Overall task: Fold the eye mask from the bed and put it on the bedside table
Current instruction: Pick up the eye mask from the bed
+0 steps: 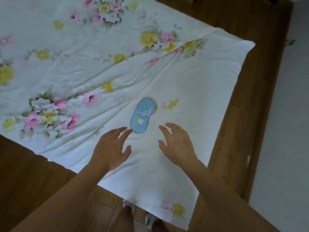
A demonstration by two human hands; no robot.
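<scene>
We are at the very beginning of the task, as far as we can judge. The eye mask [143, 115] lies flat and unfolded on the floral sheet [192, 77] of the bed, near the corner closest to us, with its printed blue side facing up and its long axis running away from us and slightly to the right. Nothing is folded yet, and nothing is lifted. Our left hand [111, 147] is spread with the fingers apart and holds nothing; its fingertips come just beside the near end of the mask, and we cannot say for sure whether the longest finger already touches the dark edge or is only very close to it. Our right hand [177, 144] is also spread and empty, and it stays a little apart from the mask, on its right side, above the sheet. So what is left is almost everything: to take the mask, to fold it, and then to carry it to the bedside table (this table does not appear in the view, so we do not know on which side it stands). If we count the things: there is one eye mask, one sheet covering the bed, two hands, and two shoes [150, 218] at the bottom edge, where we stand on the wooden floor [30, 173]. We see the wooden bed frame [237, 124] along the right side of the mattress. The strap of the mask is not visible; probably it is under the mask.
</scene>
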